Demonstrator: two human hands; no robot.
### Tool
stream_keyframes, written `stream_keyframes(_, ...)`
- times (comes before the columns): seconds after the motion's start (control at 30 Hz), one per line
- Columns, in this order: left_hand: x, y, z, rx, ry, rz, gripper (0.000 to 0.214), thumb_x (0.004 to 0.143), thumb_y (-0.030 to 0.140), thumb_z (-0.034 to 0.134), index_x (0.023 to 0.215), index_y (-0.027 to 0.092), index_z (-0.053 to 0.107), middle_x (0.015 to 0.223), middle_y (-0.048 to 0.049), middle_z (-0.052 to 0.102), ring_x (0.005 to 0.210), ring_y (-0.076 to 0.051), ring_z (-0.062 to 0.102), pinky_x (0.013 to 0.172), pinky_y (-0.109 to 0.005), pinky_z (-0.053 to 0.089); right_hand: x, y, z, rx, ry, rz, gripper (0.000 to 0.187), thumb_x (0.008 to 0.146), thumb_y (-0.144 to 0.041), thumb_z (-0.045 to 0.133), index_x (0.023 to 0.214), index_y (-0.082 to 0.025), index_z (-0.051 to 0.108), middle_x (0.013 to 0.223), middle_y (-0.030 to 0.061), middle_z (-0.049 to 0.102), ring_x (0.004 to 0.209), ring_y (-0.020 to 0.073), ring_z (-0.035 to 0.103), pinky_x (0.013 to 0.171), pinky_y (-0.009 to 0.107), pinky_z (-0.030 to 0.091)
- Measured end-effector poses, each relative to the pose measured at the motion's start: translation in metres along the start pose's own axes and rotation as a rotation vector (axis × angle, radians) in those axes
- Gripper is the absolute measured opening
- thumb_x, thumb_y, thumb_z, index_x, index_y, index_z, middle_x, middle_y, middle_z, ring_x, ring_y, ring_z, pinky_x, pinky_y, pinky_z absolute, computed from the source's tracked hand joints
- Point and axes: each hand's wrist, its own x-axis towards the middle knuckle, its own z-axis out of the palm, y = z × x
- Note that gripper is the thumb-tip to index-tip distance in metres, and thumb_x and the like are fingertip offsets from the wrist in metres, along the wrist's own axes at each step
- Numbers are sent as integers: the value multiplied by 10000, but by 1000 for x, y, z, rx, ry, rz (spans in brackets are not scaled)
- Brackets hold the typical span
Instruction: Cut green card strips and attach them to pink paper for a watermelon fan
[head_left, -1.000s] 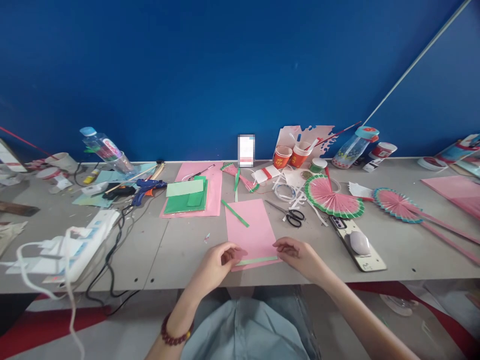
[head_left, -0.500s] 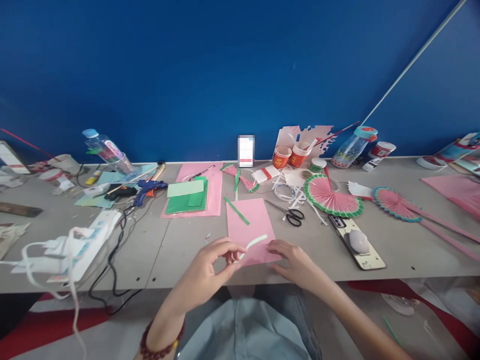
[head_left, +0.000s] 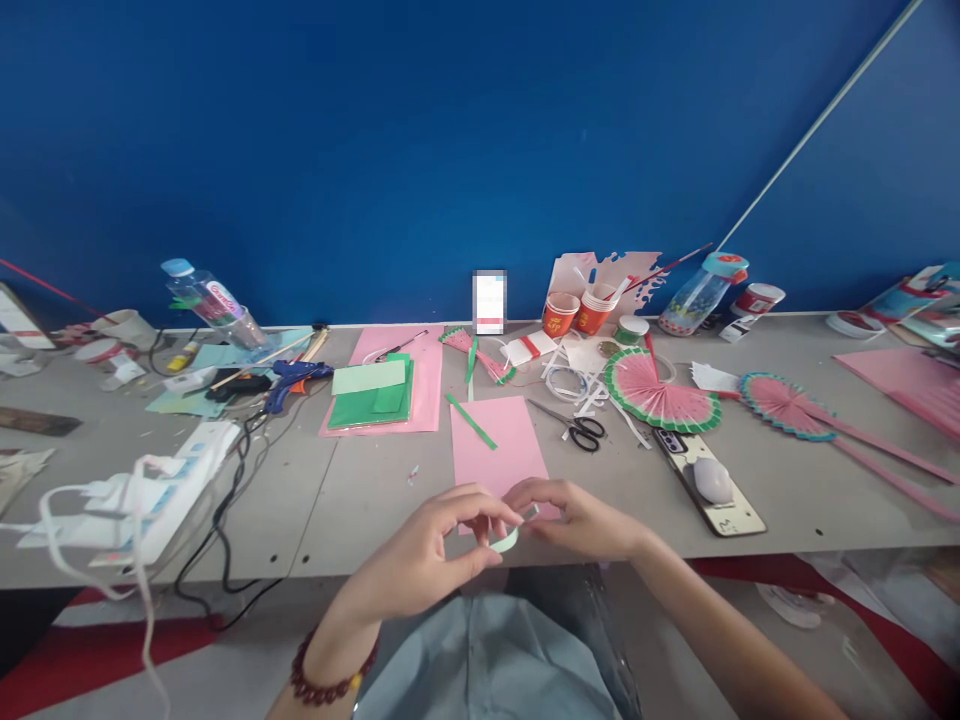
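My left hand (head_left: 431, 545) and my right hand (head_left: 577, 518) meet over the near edge of the table, both pinching a thin pale green paper strip (head_left: 507, 541) that curls between the fingertips. Just beyond them lies a pink paper sheet (head_left: 499, 445) with a darker green strip (head_left: 471, 421) slanting across its far left corner. A dark bead bracelet sits on my left wrist.
Black scissors (head_left: 581, 430) lie right of the pink sheet, then a phone (head_left: 709, 482) and two watermelon paper fans (head_left: 660, 395). Green and pink paper stack (head_left: 375, 392), blue glue gun (head_left: 296, 378), power strip with cables (head_left: 154, 485) on the left. Cups (head_left: 577, 313) and bottles stand at the back.
My left hand lifted the pale green strip off the pink sheet's near edge and drew it toward me. My right hand came across to pinch it too; the strip now curls.
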Motion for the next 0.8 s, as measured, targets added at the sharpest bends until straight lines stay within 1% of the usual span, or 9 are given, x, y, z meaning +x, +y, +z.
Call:
stream_keyframes(0.07, -1, -3, -2, 17, 33, -19, 252, 820, 190, 577, 1051, 247, 660, 954, -49, 629, 842, -156, 566, 811, -287, 487, 4, 1, -2, -1, 42, 45, 160, 848, -278, 573, 939, -219, 690, 963, 36, 687, 919, 179, 604, 848, 295, 452)
stream_keyframes(0.13, -2, -9, -3, 14, 91, -38, 244, 827, 199, 568, 1053, 241, 651, 961, -51, 616, 848, -153, 563, 822, -285, 484, 6, 5, -5, 4, 99, 100, 128, 834, -285, 592, 865, -203, 685, 864, 29, 673, 808, 161, 586, 771, 277, 452)
stream_keyframes(0.23, -3, -23, -3, -31, 189, -69, 224, 825, 229, 576, 1040, 221, 638, 935, -53, 594, 830, -148, 554, 822, -289, 489, 3, 13, -8, 49, 143, 173, 122, 801, -292, 623, 845, -189, 670, 816, 27, 649, 738, 149, 561, 680, 259, 438)
stream_keyframes(0.3, -3, -35, -1, -83, 219, -92, 221, 822, 254, 583, 1032, 204, 633, 919, -55, 584, 828, -148, 552, 813, -290, 496, 0, 19, -9, 84, 138, 198, 136, 781, -280, 632, 876, -189, 669, 816, 27, 645, 757, 154, 567, 680, 257, 436)
stream_keyframes(0.43, 1, -62, 5, -160, 186, -144, 238, 808, 269, 607, 1028, 183, 635, 897, -49, 589, 851, -150, 555, 812, -285, 485, -4, 28, -8, 122, 74, 217, 195, 748, -220, 625, 938, -188, 658, 825, 22, 638, 771, 154, 566, 708, 264, 438)
stream_keyframes(0.57, 12, -83, 9, -217, 146, -195, 257, 766, 268, 666, 1004, 171, 660, 871, -40, 621, 798, -144, 553, 758, -275, 477, -2, 36, -5, 136, 162, 278, 182, 744, -206, 603, 916, -182, 656, 789, 14, 603, 718, 139, 529, 641, 248, 406)
stream_keyframes(0.63, 18, -88, 8, -262, 121, -218, 262, 749, 271, 678, 987, 161, 668, 840, -34, 623, 752, -136, 551, 728, -274, 474, 0, 39, -5, 167, 195, 297, 185, 741, -195, 591, 914, -178, 653, 785, 13, 593, 698, 131, 512, 605, 237, 383)
stream_keyframes(0.7, 24, -90, 4, -289, 102, -244, 273, 741, 271, 677, 987, 154, 668, 794, -24, 616, 709, -130, 551, 704, -273, 470, 4, 40, -6, 193, 202, 302, 200, 736, -174, 578, 922, -177, 650, 789, 11, 585, 692, 124, 501, 590, 228, 363)
stream_keyframes(0.8, 33, -91, -5, -282, 119, -258, 280, 729, 257, 676, 990, 156, 664, 834, -37, 640, 761, -145, 583, 710, -270, 468, 10, 41, -8, 219, 211, 299, 209, 740, -165, 569, 933, -179, 648, 792, 5, 574, 686, 114, 487, 580, 222, 339)
